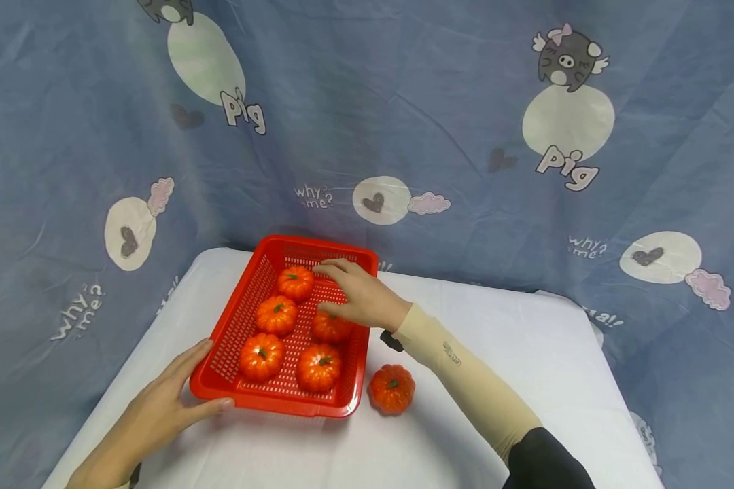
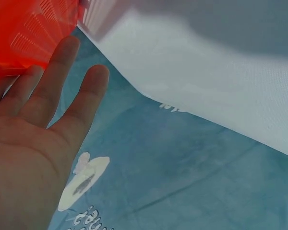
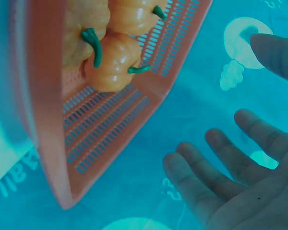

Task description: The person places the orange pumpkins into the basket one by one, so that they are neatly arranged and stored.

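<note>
A blue cartoon-pig cloth (image 1: 367, 122) hangs as backdrop behind a table under a white cover (image 1: 501, 380). At the table's left-centre sits a red slotted basket (image 1: 232, 333), long side running away from the person. The left hand (image 1: 153, 414) rests flat against the basket's near-left corner, fingers straight, thumb along the front rim; nothing gripped. The right hand (image 1: 361, 295), in a beige sleeve (image 1: 465, 380), hovers over the basket's far-right part w/ fingers spread wide and relaxed, holding nothing, just above one of the pumpkins. Five small orange pumpkins (image 1: 278, 314) w/ green stems lie inside the basket, in two rows. A sixth pumpkin (image 1: 391, 388) sits on the cover just outside the basket's near-right corner, close to but apart from its wall.
</note>
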A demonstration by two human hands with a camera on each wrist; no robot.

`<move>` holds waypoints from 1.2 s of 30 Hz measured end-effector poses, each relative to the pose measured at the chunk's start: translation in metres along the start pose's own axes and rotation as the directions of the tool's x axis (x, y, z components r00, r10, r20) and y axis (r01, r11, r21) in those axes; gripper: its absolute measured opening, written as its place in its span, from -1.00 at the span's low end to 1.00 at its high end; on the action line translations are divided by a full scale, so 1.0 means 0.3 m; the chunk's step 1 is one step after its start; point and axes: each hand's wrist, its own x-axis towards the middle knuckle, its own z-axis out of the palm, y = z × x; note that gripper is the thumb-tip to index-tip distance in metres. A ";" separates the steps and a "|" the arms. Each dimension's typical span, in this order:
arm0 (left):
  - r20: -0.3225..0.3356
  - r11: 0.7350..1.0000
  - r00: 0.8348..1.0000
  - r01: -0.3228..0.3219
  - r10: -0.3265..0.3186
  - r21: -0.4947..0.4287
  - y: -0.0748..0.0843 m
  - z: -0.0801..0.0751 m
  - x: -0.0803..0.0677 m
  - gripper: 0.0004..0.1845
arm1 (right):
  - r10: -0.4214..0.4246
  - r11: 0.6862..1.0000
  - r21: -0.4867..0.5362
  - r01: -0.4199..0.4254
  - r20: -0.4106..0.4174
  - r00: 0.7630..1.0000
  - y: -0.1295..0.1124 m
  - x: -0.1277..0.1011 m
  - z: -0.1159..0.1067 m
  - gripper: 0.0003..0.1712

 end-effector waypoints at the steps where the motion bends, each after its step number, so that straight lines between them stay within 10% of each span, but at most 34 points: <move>1: 0.003 1.000 1.000 0.003 -0.003 0.001 0.000 0.001 -0.001 0.31 | 0.004 1.000 0.003 -0.004 0.000 1.000 0.002 -0.010 -0.001 -0.18; 36: -0.004 1.000 1.000 0.001 -0.001 -0.003 -0.007 0.005 -0.006 0.32 | 0.107 0.994 0.010 -0.106 -0.130 0.986 0.162 -0.424 0.058 -0.23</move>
